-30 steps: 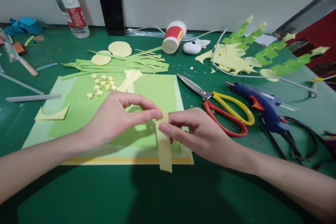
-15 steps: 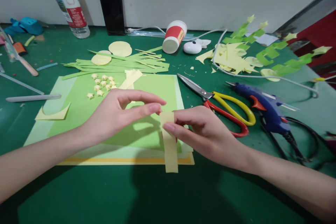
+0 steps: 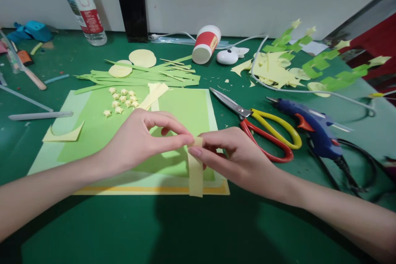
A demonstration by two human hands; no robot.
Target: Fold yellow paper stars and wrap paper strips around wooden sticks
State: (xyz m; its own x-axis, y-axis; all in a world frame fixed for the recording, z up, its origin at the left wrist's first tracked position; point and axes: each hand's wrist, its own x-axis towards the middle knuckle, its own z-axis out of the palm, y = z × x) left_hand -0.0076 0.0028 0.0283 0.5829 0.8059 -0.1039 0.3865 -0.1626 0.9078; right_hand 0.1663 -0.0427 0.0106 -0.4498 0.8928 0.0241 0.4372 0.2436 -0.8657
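A pale yellow paper strip (image 3: 196, 175) hangs down between my hands, over the front edge of the stacked green sheets (image 3: 182, 107). My right hand (image 3: 235, 154) pinches its upper end between thumb and fingers. At the strip's top, the thumb and index finger of my left hand (image 3: 145, 140) are closed together on its edge. Beyond my left hand lie several small folded paper stars (image 3: 123, 99) and crossed yellow paper strips (image 3: 154, 95) on the green paper. A curved yellow offcut (image 3: 66, 134) rests at the sheets' left side.
Scissors (image 3: 247, 113) and a blue glue gun (image 3: 312, 123) lie to the right. Green paper strips (image 3: 139, 76), a paper cup (image 3: 206, 44) and a water bottle (image 3: 85, 12) are at the back. A white cable (image 3: 309, 89) crosses near yellow scraps (image 3: 272, 68).
My left thumb and index finger have closed at the top of the strip, where they were apart before. The strip and my right hand have shifted slightly left.
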